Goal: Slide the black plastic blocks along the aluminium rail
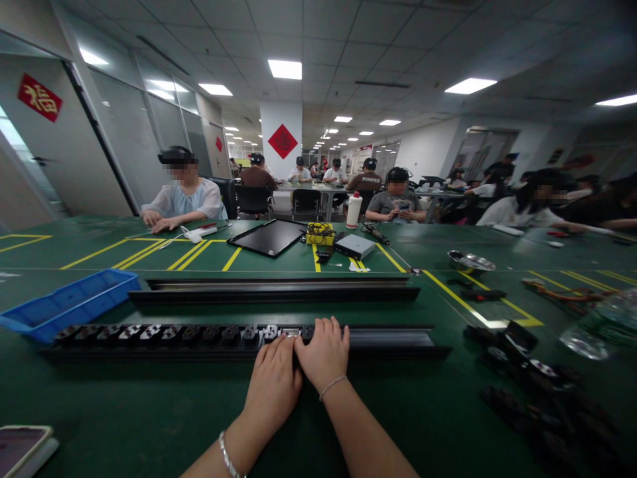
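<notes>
A long black rail point(398, 337) lies crosswise in front of me on the green table, with a row of small black blocks point(189, 333) sitting in its channel from the left end to the middle. My left hand point(276, 375) rests on the rail's near side, its fingers bent and pressed together at the end of that row; what lies under them is hidden. Just beside it, my right hand point(324, 353) is curled over the rail, closed around a small black block point(307, 332) mostly covered by the fingers. The right part of the channel holds no blocks.
Behind lies a second black rail point(279, 290). A blue tray point(74, 299) stands left, a phone point(24, 448) near left. Loose black parts point(542, 385), a plastic bottle point(604, 325) and a metal bowl point(470, 260) are right. A black panel point(269, 237) lies farther back; people sit beyond.
</notes>
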Demonstrator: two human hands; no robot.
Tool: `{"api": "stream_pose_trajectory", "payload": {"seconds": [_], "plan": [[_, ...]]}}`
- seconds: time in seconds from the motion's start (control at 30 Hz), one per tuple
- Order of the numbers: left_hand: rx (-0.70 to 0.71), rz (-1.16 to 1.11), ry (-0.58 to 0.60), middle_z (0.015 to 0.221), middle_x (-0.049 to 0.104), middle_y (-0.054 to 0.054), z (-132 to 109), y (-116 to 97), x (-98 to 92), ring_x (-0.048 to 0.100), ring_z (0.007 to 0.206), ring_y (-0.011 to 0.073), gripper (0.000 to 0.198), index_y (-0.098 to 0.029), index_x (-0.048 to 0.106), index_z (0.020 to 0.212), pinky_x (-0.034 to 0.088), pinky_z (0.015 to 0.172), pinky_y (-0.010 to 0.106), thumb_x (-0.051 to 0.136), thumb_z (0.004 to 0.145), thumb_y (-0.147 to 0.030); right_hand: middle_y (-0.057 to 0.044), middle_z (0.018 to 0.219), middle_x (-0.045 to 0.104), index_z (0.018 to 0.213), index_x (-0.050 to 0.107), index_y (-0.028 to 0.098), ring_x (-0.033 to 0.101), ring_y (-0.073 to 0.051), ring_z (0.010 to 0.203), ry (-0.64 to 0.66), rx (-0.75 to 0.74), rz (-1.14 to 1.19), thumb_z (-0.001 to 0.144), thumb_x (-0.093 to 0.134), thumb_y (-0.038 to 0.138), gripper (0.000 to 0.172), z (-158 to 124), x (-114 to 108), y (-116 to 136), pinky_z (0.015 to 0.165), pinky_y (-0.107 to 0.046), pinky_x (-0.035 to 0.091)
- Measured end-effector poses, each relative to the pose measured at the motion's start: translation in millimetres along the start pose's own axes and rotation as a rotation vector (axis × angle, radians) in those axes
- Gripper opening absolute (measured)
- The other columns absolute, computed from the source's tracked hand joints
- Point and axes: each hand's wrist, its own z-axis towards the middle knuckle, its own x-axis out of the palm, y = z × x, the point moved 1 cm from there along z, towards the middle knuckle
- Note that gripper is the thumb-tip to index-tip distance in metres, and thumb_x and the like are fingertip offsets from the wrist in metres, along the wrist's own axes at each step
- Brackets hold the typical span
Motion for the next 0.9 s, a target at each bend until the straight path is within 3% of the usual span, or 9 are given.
{"api": "stream_pose_trajectory", "payload": {"seconds": [0.9], "plan": [[0.002,0.009,0.015,0.121,0.06,0.009,1.6,-1.6,-4.8,0.05,0.118,0.0226,0.042,-0.016,0.051,0.119,0.034,0.101,0.04,0.046,0.077,-0.013,-0.013,0.119,0.06,0.108,0.062,0.014,0.039,-0.029,0.125,0.053,0.01,0.05,0.075,0.047,0.037,0.043,2.0,-4.5,-1.1,0.107,-0.046,0.013]]}}
